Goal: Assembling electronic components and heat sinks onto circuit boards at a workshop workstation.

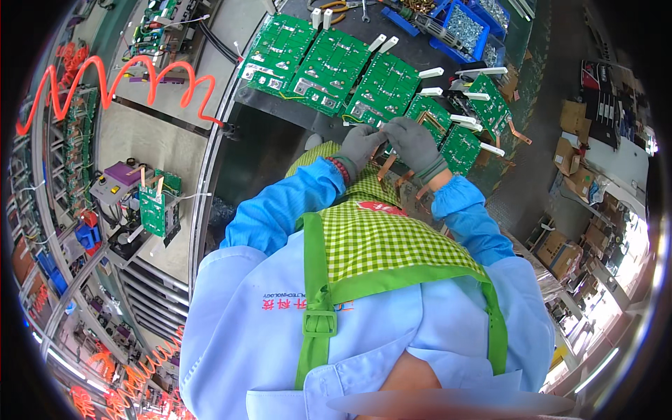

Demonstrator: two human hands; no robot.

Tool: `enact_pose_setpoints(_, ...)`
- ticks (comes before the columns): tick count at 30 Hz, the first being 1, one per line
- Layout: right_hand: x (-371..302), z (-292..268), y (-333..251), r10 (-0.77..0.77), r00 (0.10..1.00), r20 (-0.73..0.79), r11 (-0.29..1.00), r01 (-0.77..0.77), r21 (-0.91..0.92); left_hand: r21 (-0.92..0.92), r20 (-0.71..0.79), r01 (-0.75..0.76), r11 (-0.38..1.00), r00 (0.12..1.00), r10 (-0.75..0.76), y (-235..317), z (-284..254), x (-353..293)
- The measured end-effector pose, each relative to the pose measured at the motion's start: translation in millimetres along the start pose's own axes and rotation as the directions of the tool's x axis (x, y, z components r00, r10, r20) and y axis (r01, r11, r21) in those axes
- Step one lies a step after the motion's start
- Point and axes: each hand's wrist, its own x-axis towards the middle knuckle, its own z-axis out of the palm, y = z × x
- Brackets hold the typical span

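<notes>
Both my hands wear grey gloves and meet at the near edge of the dark workbench (pixel 269 112). My left hand (pixel 360 148) is closed, fingertips pinched together. My right hand (pixel 414 145) is also closed, its fingertips almost touching the left ones. Whatever lies between them is too small and hidden to name. Copper strips (pixel 386 166) stick out just below the fingers. Right beyond my hands lies a green circuit board (pixel 383 87); a smaller green board (pixel 460 150) with white connectors sits beside my right hand. More green boards (pixel 276 52) form a row toward the left.
Blue bins (pixel 463 33) of small metal parts stand at the back right, near pliers (pixel 339 8) and a wrench (pixel 365 10). A red coiled hose (pixel 143 66) hangs over the conveyor line at left. There, a board (pixel 152 210) stands beside a purple-and-grey device (pixel 117 183).
</notes>
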Motion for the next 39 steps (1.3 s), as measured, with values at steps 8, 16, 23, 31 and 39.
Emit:
enact_pose_setpoints(8, 6, -11, -11, 0.050, 0.998, -0.024, 0.998, -0.049, 0.028, -0.185, 0.002, -0.056, 0.981, 0.998, 0.057, -20, -7, 14)
enact_pose_setpoints(16, 8, -8, -22, 0.230, 0.973, 0.008, 0.971, -0.230, 0.062, 0.000, -0.070, -0.023, 1.000, 0.997, 0.023, -15, -4, 13)
enact_pose_setpoints(23, 11, -3, -23, 0.226, 0.973, 0.050, 0.973, -0.224, -0.048, 0.024, -0.061, -0.022, 0.999, 0.998, 0.023, -9, -4, 8)
enact_pose_setpoints(31, 14, -2, -14, 0.199, 0.980, 0.015, 0.978, -0.200, 0.063, 0.021, -0.046, -0.019, 1.000, 0.999, 0.019, -5, -1, 7)
enact_pose_setpoints(39, 14, -7, -14, 0.191, 0.976, 0.107, 0.976, -0.201, 0.087, -0.048, -0.033, 0.002, 0.999, 0.999, -0.003, -7, -4, 10)
